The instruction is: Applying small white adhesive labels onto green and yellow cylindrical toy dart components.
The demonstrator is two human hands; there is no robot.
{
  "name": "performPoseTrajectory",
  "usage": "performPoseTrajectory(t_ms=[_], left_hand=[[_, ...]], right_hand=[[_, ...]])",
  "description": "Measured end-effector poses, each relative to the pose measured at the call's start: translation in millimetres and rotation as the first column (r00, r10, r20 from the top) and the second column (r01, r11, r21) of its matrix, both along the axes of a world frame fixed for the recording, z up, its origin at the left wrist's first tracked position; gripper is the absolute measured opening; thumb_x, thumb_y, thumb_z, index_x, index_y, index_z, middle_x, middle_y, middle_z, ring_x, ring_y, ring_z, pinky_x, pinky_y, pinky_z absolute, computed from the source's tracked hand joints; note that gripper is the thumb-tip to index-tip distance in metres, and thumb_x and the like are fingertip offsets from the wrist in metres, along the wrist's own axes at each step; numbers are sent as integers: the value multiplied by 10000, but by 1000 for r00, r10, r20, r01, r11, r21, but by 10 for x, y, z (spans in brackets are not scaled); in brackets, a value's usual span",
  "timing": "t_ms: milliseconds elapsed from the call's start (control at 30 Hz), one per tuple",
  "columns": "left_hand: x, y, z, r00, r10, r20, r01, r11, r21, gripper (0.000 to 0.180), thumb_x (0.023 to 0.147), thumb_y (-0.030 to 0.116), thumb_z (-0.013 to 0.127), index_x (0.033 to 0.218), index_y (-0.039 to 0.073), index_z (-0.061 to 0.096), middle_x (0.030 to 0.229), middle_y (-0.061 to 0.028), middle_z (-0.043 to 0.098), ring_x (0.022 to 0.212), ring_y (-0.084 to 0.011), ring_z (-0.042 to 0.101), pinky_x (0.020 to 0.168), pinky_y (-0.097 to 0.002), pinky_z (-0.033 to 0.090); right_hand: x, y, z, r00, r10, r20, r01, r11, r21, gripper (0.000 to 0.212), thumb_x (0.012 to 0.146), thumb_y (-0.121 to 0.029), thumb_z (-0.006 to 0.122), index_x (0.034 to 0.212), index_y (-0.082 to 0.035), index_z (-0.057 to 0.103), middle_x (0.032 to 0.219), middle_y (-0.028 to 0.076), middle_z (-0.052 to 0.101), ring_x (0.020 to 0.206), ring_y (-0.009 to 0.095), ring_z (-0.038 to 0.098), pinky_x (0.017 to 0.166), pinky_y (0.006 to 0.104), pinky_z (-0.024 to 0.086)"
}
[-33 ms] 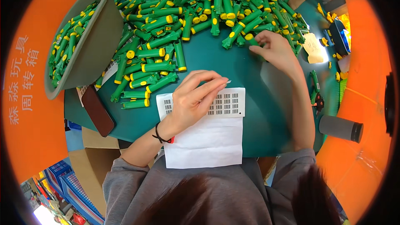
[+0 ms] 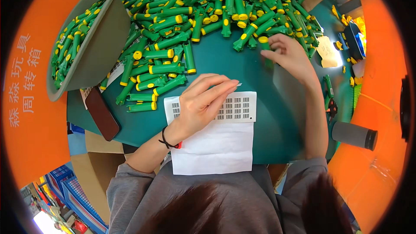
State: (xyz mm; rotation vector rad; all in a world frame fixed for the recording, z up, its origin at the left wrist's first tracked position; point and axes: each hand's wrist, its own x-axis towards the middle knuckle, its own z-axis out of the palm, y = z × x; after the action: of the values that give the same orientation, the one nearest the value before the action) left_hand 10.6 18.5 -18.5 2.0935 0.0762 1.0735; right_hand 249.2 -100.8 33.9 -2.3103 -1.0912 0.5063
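My left hand [image 2: 200,102] is closed in a pinch over a sheet of small printed labels [image 2: 238,109]. Between thumb and fingertips sits a small whitish label [image 2: 239,84]. Below the printed strip the sheet's plain white part [image 2: 212,149] hangs toward my lap, creased across. My right hand [image 2: 289,55] is at the near edge of a heap of green tubes [image 2: 173,20] with yellow ends. Its thumb and fingers grip one green tube [image 2: 265,45], yellow end up; my fingers partly cover it.
A grey-green basin [image 2: 102,39] filled with similar tubes leans at the left. A dark red phone-like slab [image 2: 102,113] lies near the left edge. On the right are a grey cylinder [image 2: 353,135], a black-handled tool [image 2: 332,106] and a yellowish paper piece [image 2: 328,52].
My right hand has drawn slightly toward me and right, and the tube in it has come away from the heap. The left hand stays put.
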Motion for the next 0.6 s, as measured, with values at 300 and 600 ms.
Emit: performPoseTrajectory(t_ms=[300,600], left_hand=[[-53,3,154,998,-12,69,13,1000,-8,312,772,-125,739,1065,-18,736,899,-92,715,799,-227,674,715,-315,537],[-111,-95,260,992,-72,-104,12,873,-488,213,822,-27,765,1027,15,730,898,-81,745,838,-175,713,773,-299,541]], right_hand=[[-871,-483,-266,275,78,-958,507,835,213,300,943,-50,659,1210,-10,529,1053,75,618,790,104,637,721,225,562],[-1165,-528,-376,616,159,-772,406,775,484,328,967,15,595,1290,28,537,1149,114,638,914,135,672,835,274,582]])
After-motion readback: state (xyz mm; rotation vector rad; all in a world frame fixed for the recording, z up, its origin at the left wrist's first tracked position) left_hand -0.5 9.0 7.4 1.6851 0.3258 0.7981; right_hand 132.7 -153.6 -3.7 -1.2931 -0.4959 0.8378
